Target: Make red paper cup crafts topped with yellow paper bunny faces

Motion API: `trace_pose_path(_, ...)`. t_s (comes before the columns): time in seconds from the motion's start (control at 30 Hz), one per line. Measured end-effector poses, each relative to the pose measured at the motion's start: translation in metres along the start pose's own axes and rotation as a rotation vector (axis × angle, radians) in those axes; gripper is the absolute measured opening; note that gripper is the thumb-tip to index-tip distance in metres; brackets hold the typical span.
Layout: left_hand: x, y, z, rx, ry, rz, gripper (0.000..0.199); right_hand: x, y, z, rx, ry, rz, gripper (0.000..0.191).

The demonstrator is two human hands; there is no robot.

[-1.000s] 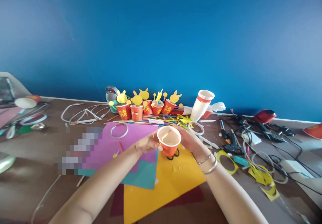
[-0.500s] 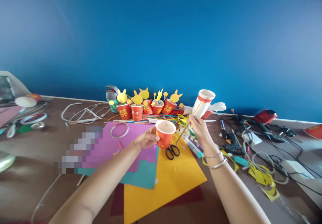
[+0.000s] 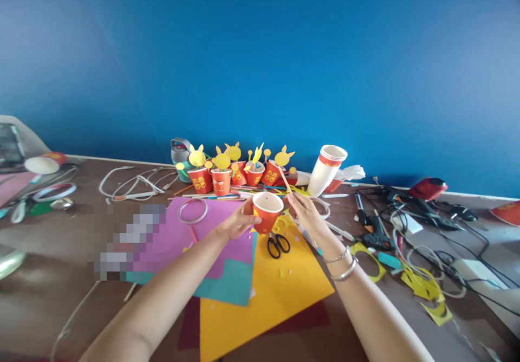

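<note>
A red paper cup (image 3: 266, 217) with a white inside is gripped at its left side by my left hand (image 3: 240, 220), its mouth turned up toward me. A small dark spot shows inside it. Just right of the cup, my right hand (image 3: 304, 208) pinches a thin light stick (image 3: 285, 180) that slants up and to the left. Black-handled scissors (image 3: 278, 244) lie below the cup on yellow paper (image 3: 264, 318). Behind, several red cups (image 3: 200, 180) carry yellow eared paper heads (image 3: 222, 159).
A stack of white-and-red cups (image 3: 327, 169) leans at the back right. Purple paper (image 3: 162, 243) and teal paper (image 3: 233, 283) lie left of centre. Glue gun (image 3: 377, 234), cables and yellow scraps (image 3: 422, 285) cover the right; white cables (image 3: 140, 182) lie back left.
My right hand has moved left and down toward the cup, and its stick now points up instead of down. The cup in my left hand has risen slightly.
</note>
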State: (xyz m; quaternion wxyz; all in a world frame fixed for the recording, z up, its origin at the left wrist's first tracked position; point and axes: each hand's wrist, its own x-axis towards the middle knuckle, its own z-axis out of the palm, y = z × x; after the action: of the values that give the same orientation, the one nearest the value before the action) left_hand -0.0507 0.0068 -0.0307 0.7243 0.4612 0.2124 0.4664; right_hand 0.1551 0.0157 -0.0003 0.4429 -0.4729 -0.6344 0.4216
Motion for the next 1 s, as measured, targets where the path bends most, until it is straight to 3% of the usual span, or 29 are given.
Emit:
trace_pose_path(0.17,0.001,-0.001,0.001,0.053,-0.071,-0.053,0.061,-0.005,-0.006,0.005,-0.088,-0.033,0.09,0.043)
trace_pose_path(0.27,0.002,-0.004,0.002,0.175,0.044,0.052,0.055,-0.006,-0.007,0.003,-0.269,0.096,0.082,0.037)
trace_pose_path(0.37,0.002,-0.009,0.006,0.356,0.19,0.19,0.065,-0.008,-0.008,0.004,-0.441,0.236,0.027,0.04)
trace_pose_path(0.43,0.001,-0.013,0.009,0.431,0.236,0.223,0.072,-0.008,-0.008,0.007,-0.45,0.233,0.02,0.042)
trace_pose_path(0.5,0.001,-0.017,0.011,0.448,0.269,0.245,0.07,-0.008,-0.01,0.009,-0.37,0.145,0.02,0.042)
trace_pose_path(0.6,0.002,-0.019,0.009,0.361,0.321,0.25,0.065,-0.006,-0.012,0.005,-0.238,-0.004,-0.038,0.042)
trace_pose_path(0.67,0.004,-0.017,0.004,0.207,0.328,0.217,0.061,-0.004,-0.012,-0.005,-0.222,0.013,-0.085,0.038)
trace_pose_path(0.83,0.006,-0.006,-0.011,-0.237,0.295,0.052,0.034,-0.001,-0.012,-0.034,-0.544,0.039,-0.134,0.021)
trace_pose_path(1.0,0.006,-0.008,-0.015,-0.332,0.286,-0.04,0.035,-0.003,-0.013,-0.038,-0.729,0.01,-0.206,0.023)
